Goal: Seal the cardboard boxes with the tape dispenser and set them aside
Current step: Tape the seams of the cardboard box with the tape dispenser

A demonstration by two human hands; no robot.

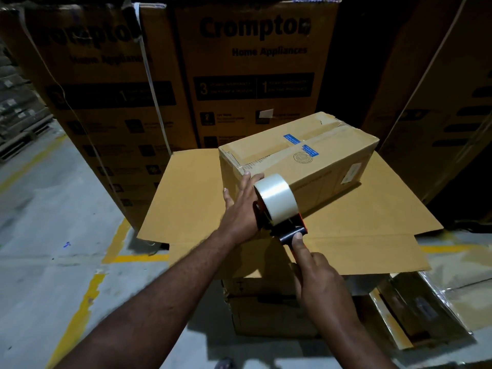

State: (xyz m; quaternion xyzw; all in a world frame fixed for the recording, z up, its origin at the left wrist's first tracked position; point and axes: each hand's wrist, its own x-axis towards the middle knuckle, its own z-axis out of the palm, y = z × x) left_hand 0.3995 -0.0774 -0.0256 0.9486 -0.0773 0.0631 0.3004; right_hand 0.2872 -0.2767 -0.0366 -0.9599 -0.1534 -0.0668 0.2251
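The left hand (241, 206) lies flat, fingers straight, against the near end of the matte brown cardboard box (306, 155). Beside it is the tape dispenser (277, 206) with its glossy clear roll. The right hand (319, 278) grips its handle, forefinger extended. The box rests on a flattened cardboard sheet (359, 222).

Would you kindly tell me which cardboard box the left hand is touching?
The small box with blue stickers, on the flat cardboard; the tall Crompton cartons stand untouched behind.

Tall Crompton cartons (253, 62) stand at the back – yellow floor lines (138, 258) cross grey concrete (40, 209), pallets (18, 139) far left
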